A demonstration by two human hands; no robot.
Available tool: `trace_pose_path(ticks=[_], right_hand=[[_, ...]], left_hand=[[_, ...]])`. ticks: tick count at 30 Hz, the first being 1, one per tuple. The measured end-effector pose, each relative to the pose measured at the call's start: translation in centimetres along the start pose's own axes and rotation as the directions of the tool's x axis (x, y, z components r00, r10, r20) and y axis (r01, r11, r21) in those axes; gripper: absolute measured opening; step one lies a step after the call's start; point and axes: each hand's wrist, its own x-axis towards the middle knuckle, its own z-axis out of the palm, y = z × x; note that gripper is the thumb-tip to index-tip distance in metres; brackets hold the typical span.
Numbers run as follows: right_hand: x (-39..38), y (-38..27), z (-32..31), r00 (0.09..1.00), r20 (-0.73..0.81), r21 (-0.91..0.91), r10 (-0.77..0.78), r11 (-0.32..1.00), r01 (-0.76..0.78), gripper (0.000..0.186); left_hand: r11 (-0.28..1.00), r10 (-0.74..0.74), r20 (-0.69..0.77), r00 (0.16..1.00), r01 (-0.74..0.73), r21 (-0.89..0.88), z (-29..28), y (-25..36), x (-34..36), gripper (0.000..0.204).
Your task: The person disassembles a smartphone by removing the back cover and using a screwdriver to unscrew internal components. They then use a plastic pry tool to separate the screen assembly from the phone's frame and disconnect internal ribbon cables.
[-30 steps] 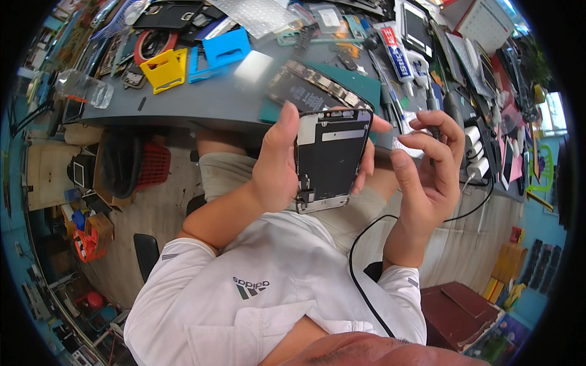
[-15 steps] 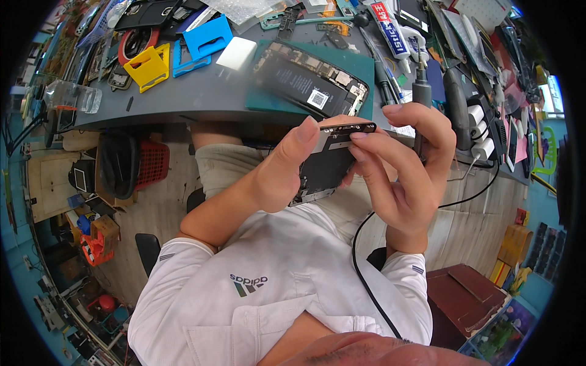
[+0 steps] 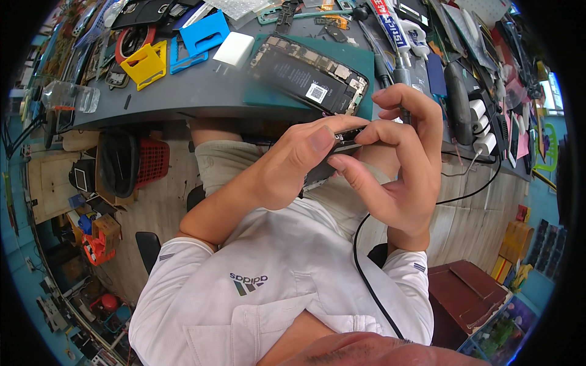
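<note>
A dark phone screen assembly (image 3: 321,174) with a metal backing is in my left hand (image 3: 293,155), tilted so that only part of its back shows. My left thumb lies over its face and the other fingers are mostly hidden beneath. My right hand (image 3: 406,165) is at the screen's upper edge, index fingertip and thumb close to small parts there. A slim grey metal screwdriver (image 3: 401,75) is tucked between the right hand's curled fingers, its lower end hidden. Beyond the hands, an opened phone body (image 3: 305,76) with its black battery lies on a green mat (image 3: 364,61).
On the grey bench (image 3: 171,91) stand a white block (image 3: 234,49), blue holders (image 3: 204,33) and a yellow holder (image 3: 146,64). A glue tube (image 3: 390,27) and white plugs (image 3: 485,143) sit right. A black cable (image 3: 360,262) crosses my shirt. A red basket (image 3: 152,161) stands below the bench.
The screen assembly has tilted, showing less of its back. My right hand has shifted left with the screwdriver, its thumb now over the screen. My left hand has turned further over the screen.
</note>
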Motion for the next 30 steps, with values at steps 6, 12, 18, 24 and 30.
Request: trace_pose_path(ticks=[6, 12, 18, 24, 30], right_hand=[[0.0, -0.1, -0.1, 0.996, 0.022, 0.083, 0.090, 0.992, -0.091, 0.036], [0.4, -0.7, 0.0, 0.976, 0.036, 0.179, 0.214, 0.960, -0.217, 0.034], [0.6, -1.7, 0.6, 0.947, 0.014, 0.213, 0.321, 0.924, -0.317, 0.036], [0.9, -2.4, 0.7, 0.938, 0.013, 0.354, 0.346, 0.876, -0.328, 0.032], [1.2, -2.6, 1.4, 0.926, -0.038, 0.389, 0.375, 0.859, -0.332, 0.034]], left_hand=[[1.000, -0.008, -0.025, 1.000, 0.008, 0.030, 0.1, 0.1, -0.3, 0.100], [0.998, -0.053, -0.026, 0.998, 0.053, -0.017, 0.0, 0.6, -0.5, 0.099], [0.992, 0.051, -0.098, 0.994, -0.062, -0.114, 0.6, 0.1, -0.3, 0.086], [0.972, -0.033, -0.134, 0.990, 0.000, -0.237, 0.8, 0.9, -0.7, 0.089], [0.854, -0.116, -0.384, 0.916, -0.105, -0.510, 1.6, 3.3, 0.0, 0.095]])
